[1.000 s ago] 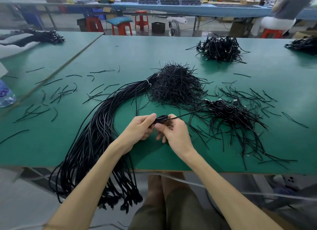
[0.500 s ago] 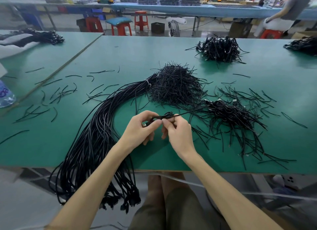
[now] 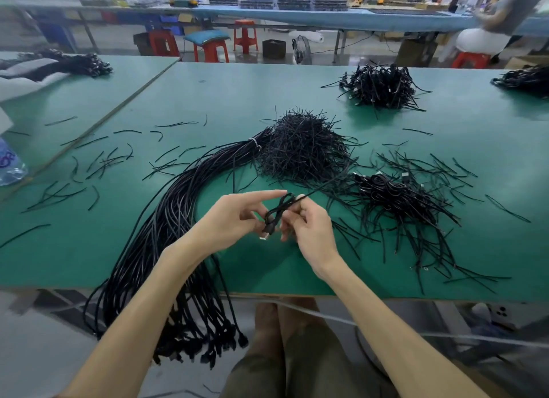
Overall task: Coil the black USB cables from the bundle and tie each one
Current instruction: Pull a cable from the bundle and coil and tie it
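The cable [image 3: 279, 209] is being held just above the table [image 3: 267, 273], between both hands, near the front edge. It is making a small loop there, and its plug is hanging down below the fingers. The left hand [image 3: 231, 222] is gripping the lower part of the loop with curled fingers, while its index finger is pointing straight to the right. The right hand [image 3: 312, 231] is pinching the upper part of the loop with bent fingers. The free length of the cable is running up and right toward the ties [image 3: 303, 154], a dark heap in the middle of the table. The bundle [image 3: 175, 219] is lying left of the hands, curving from the heap to the table edge and hanging over it. A pile [image 3: 395, 198] of coiled cables is lying to the right.
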The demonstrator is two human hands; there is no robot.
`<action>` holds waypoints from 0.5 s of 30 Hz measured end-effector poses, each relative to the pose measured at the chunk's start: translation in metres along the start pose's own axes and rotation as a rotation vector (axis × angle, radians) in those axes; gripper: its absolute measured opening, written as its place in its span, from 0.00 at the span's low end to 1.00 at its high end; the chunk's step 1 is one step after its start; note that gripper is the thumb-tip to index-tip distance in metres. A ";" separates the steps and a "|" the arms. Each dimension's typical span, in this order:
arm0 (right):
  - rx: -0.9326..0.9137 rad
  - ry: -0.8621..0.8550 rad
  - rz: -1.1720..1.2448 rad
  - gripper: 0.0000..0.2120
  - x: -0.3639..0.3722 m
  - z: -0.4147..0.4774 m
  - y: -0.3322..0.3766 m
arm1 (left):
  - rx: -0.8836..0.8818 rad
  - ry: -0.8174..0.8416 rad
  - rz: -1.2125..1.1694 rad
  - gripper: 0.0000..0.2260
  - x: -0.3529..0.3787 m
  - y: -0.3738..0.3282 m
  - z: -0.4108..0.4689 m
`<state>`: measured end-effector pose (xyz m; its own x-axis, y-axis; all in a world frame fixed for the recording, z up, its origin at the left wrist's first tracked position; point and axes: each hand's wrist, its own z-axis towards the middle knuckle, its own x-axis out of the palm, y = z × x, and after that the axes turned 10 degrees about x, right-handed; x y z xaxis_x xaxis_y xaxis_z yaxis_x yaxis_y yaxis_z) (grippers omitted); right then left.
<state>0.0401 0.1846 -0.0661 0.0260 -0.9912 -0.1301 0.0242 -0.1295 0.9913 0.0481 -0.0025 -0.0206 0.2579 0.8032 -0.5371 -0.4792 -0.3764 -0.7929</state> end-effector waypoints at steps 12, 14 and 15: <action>-0.049 0.078 -0.055 0.15 0.003 -0.015 0.010 | 0.078 -0.010 0.397 0.26 0.007 -0.023 0.014; -0.068 0.070 -0.037 0.13 0.003 -0.015 0.012 | -0.005 -0.016 0.491 0.22 0.010 -0.025 0.016; -0.073 0.071 -0.028 0.14 0.003 -0.015 0.013 | -0.021 -0.021 0.556 0.21 0.012 -0.025 0.018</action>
<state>0.0558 0.1802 -0.0539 0.0948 -0.9824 -0.1611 0.0984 -0.1518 0.9835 0.0486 0.0251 -0.0019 -0.0463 0.4900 -0.8705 -0.5212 -0.7552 -0.3974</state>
